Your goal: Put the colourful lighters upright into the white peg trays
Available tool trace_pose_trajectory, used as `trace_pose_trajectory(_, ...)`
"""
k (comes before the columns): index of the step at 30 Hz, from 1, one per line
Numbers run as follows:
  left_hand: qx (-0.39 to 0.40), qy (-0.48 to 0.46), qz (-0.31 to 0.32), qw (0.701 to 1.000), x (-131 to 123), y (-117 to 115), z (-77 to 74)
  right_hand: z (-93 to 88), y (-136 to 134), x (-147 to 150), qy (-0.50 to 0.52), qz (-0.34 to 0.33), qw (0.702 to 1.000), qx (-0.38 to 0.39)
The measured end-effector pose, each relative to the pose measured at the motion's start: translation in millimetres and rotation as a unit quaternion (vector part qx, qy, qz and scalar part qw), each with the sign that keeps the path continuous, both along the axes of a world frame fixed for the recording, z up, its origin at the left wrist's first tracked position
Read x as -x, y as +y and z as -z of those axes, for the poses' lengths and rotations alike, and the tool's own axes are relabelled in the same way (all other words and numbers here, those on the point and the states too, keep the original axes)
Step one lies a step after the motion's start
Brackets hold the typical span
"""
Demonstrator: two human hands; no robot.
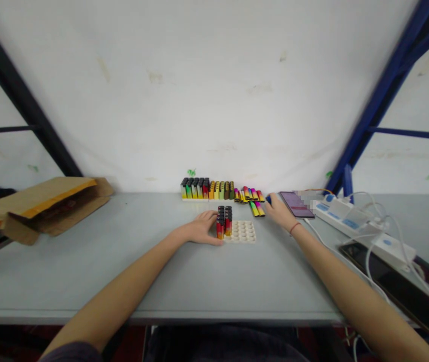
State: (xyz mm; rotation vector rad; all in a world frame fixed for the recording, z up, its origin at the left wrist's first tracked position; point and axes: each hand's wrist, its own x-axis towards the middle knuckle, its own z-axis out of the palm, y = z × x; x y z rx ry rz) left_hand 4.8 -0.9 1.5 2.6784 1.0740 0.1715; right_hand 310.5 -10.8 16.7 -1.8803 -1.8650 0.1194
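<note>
The table (199, 281) is occupied by all items. A paper bag (44, 196) is placed well left of the white tray (244, 232). The left hand (201, 229) is positioned at the tray's left end, fingers and thumb parted; whether anything is gripped cannot be told. The right hand (280, 212) is positioned beyond the tray, rightward, fingers curled. Standing lighters (195, 188) are arrayed behind the tray. Red lighters (220, 230) are seated upright in its left part. Loose lighters (250, 195) are laid behind it, toward the right. A blue object (269, 199) is seen at the right fingers; its grip cannot be confirmed.
</note>
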Motion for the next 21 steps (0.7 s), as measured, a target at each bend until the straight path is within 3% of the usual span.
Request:
trace_pose_trajectory(5,-0.002,0.0,0.0,1.0,-1,-1,-0.3,-3.3,-7,14,0.104,-0.058,0.991,-0.059)
trace_pose_trajectory(8,-0.005,-0.001,0.005,1.0,-1,0,0.0,-0.6,-10,22,0.169,-0.142,0.972,-0.076)
trace_pose_trajectory(11,-0.008,-0.004,0.01,1.0,-1,2,2.0,2.6,-11,28,0.297,-0.19,0.935,-0.029)
trace_pose_trajectory(15,-0.014,-0.008,0.01,1.0,0,4,4.1,4.4,-14,36,0.462,-0.173,0.866,0.083)
trace_pose_trajectory(17,-0.014,-0.006,0.011,1.0,0,3,3.9,4.3,-16,38,0.475,-0.17,0.859,0.084)
trace_pose_trajectory(21,-0.007,-0.005,0.006,1.0,-1,1,2.1,3.6,-18,41,0.443,-0.225,0.868,-0.007)
